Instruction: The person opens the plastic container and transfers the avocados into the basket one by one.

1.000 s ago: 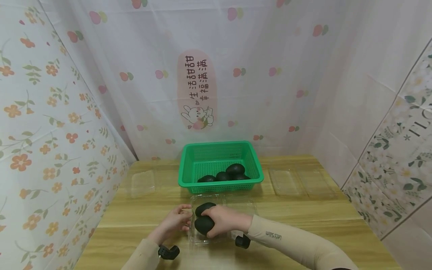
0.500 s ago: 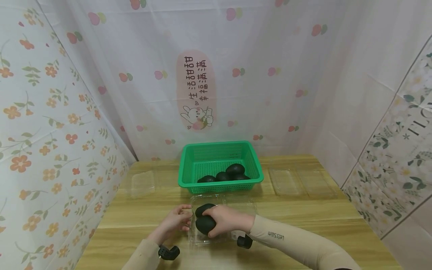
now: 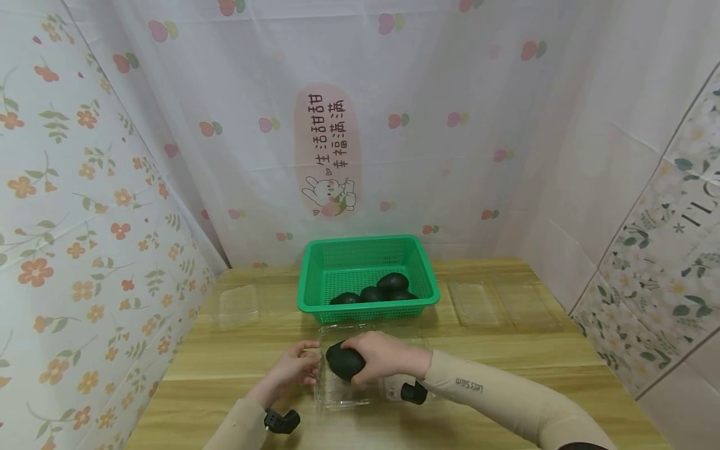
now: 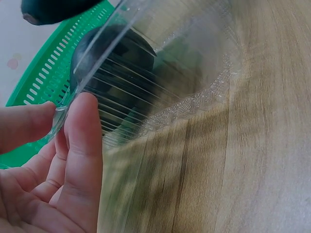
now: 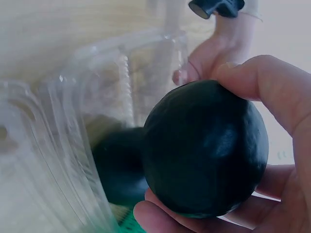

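Observation:
My right hand (image 3: pixel 382 359) grips a dark green avocado (image 5: pixel 206 150) and holds it over a clear plastic clamshell box (image 3: pixel 337 397). A second avocado (image 4: pixel 114 77) sits inside the box; in the head view the held one covers most of it. At the box's left side, my left hand (image 3: pixel 292 369) pinches the thin clear rim (image 4: pixel 60 114) between thumb and finger. The box's lid (image 3: pixel 416 340) lies folded out to the right, partly behind my right arm.
Behind the box stands a green plastic basket (image 3: pixel 312 306) with several avocados (image 3: pixel 392 282) along its near side. More clear plastic boxes lie at the back left (image 3: pixel 239 304) and back right (image 3: pixel 478 303) of the wooden table (image 3: pixel 197 387).
The avocado in my right hand has shifted up and slightly right, now overlapping the second avocado in the head view. My left hand stays at the box's edge.

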`<state>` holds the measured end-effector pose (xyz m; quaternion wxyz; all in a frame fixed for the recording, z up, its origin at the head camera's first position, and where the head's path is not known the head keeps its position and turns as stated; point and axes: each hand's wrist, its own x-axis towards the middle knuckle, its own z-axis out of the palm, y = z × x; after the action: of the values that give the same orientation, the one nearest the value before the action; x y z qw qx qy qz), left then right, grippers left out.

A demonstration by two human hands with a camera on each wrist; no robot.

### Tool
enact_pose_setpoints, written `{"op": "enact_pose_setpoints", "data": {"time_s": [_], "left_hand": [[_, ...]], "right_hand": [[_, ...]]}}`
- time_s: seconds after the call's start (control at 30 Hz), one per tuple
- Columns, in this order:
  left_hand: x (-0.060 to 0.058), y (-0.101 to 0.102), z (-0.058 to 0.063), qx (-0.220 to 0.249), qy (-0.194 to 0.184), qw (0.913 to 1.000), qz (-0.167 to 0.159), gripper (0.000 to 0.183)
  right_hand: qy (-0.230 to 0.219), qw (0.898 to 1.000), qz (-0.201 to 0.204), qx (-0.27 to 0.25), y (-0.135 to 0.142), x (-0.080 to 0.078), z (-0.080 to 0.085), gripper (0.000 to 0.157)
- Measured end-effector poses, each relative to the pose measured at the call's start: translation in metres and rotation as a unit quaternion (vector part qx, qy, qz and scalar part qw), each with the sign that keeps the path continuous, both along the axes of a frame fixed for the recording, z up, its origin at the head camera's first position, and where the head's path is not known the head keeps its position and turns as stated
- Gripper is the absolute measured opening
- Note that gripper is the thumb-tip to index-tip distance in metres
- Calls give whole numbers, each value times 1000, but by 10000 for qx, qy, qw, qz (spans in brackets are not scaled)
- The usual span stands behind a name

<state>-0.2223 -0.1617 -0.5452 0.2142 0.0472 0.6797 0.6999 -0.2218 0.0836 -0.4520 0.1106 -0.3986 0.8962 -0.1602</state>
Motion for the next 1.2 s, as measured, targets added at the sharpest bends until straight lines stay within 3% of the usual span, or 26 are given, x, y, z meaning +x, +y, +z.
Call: {"op": "enact_pose_setpoints", "data": {"time_s": [0.53, 0.7, 1.2], "left_hand": [[-2, 1, 0, -8, -21, 10000, -3, 43], [-2, 1, -1, -11, -20, 10000, -17, 45], [0, 0, 2, 52, 22, 10000, -26, 45]], "right_hand": [[297, 9995, 2, -51, 12, -19, 51, 63], [333, 9994, -96, -80, 16, -26, 59, 63], [-83, 9968, -648, -452, 24, -73, 77, 59]]}}
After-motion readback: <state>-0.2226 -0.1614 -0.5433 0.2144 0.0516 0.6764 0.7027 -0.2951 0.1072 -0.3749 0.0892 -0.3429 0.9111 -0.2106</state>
